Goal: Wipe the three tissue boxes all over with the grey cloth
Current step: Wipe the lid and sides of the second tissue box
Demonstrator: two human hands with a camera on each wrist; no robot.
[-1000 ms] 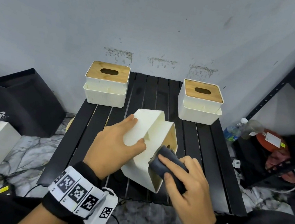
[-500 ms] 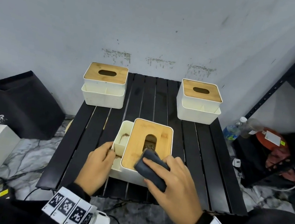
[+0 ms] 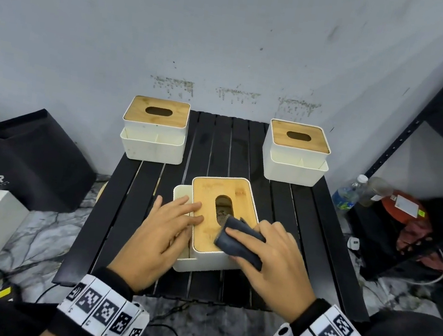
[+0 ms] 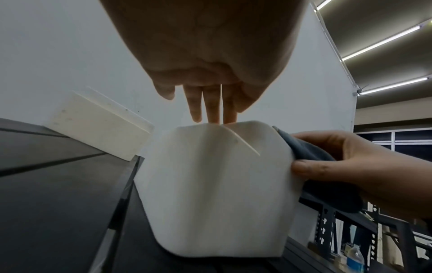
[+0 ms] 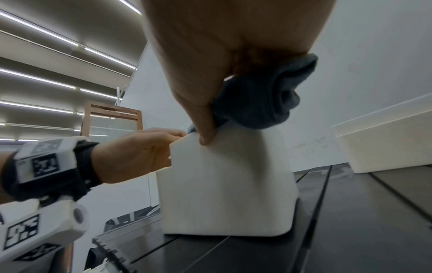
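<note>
Near tissue box (image 3: 219, 218) steadied under flat left hand (image 3: 161, 233), grey cloth (image 3: 238, 243) clutched in right hand (image 3: 272, 260); thumb pinch (image 5: 205, 127) clear only from right wrist.

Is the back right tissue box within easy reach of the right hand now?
Probably yes: the right hand holds the grey cloth, and only bare table slats lie between it and the back right tissue box.

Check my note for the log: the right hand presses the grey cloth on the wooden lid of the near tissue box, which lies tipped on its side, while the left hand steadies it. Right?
One slip: the near tissue box is not on its side. The head view shows it upright on the black table, wooden lid facing up. The rest holds: the right hand presses the grey cloth on the lid and the left hand steadies the box.
</note>
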